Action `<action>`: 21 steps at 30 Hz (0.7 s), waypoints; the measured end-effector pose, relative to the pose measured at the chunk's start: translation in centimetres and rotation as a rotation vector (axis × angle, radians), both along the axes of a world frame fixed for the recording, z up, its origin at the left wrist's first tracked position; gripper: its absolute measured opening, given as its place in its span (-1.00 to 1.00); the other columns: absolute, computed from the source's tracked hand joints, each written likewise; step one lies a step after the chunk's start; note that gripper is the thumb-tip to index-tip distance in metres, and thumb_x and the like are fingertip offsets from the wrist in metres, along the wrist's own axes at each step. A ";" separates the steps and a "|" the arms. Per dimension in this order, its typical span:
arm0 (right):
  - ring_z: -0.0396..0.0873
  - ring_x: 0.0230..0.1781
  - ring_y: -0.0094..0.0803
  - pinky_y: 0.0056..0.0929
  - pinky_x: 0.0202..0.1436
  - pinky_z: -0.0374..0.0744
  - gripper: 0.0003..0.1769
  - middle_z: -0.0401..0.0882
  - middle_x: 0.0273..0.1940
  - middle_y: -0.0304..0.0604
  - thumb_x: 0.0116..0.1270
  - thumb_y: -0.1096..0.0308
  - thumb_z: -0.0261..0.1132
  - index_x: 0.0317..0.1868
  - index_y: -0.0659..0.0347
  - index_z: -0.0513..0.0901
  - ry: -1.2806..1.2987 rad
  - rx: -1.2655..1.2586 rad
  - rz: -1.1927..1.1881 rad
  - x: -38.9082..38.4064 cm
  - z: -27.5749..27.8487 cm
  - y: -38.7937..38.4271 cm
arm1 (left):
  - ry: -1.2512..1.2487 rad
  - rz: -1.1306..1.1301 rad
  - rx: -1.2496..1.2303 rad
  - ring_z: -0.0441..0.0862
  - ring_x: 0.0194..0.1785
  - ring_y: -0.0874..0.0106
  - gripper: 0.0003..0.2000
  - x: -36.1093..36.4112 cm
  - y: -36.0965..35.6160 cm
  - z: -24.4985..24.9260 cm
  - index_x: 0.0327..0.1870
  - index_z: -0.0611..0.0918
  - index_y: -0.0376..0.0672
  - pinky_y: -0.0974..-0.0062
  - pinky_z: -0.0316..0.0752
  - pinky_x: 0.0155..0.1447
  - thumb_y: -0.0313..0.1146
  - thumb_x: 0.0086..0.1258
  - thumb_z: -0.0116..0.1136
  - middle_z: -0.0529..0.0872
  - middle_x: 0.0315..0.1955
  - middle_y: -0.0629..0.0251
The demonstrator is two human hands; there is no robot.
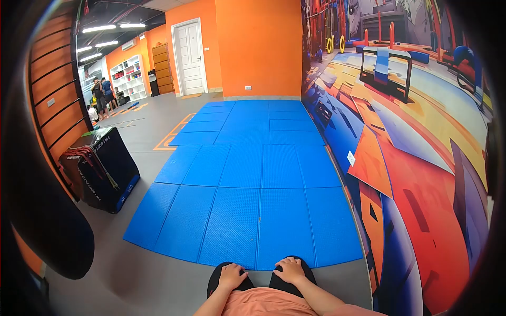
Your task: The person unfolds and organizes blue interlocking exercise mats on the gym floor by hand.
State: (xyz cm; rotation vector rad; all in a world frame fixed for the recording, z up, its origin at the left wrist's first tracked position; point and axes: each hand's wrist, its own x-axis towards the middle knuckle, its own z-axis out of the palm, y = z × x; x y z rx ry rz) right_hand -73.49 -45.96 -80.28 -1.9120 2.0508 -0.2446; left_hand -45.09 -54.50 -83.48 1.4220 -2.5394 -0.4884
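Both hands rest on the wearer's black-clad knees, at the near edge of the blue floor mats (237, 168). My left hand (232, 276) lies over the left knee (215, 274) with its fingers loosely stretched and holding nothing. Across the right knee (308, 269) is my right hand (290, 270), its fingers spread and nothing in them. An orange-pink shirt (269, 303) shows between the forearms. The mats are joined panels with fold lines, lying flat just beyond the knees.
At left, a black plyo box (113, 168) with cords draped on it stands behind a dark hanging bag (52, 226). A painted mural wall (411, 158) borders the mats on the right. Farther back are a white door (188, 58), shelves (128, 79) and several people (103, 95).
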 end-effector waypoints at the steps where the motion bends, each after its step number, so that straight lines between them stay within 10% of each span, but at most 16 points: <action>1: 0.35 0.45 -0.20 -0.06 0.48 0.21 -0.56 0.61 0.27 -0.24 0.41 -0.14 0.27 0.15 -0.16 0.73 0.001 0.018 0.006 0.0 0.2 0.0 | 0.002 -0.002 -0.010 0.58 0.25 0.22 -0.59 0.0 0.0 -0.2 0.02 0.77 -0.03 0.16 0.33 0.35 0.09 0.43 0.19 0.72 0.05 0.20; 21: 0.31 0.48 -0.21 -0.04 0.51 0.18 -0.56 0.58 0.30 -0.22 0.43 -0.14 0.27 0.18 -0.16 0.71 -0.011 0.043 -0.007 0.2 0.3 -0.1 | 0.009 0.007 -0.013 0.55 0.32 0.24 -0.59 -0.1 0.2 0.5 0.00 0.77 -0.04 0.16 0.30 0.37 0.09 0.43 0.21 0.74 0.07 0.23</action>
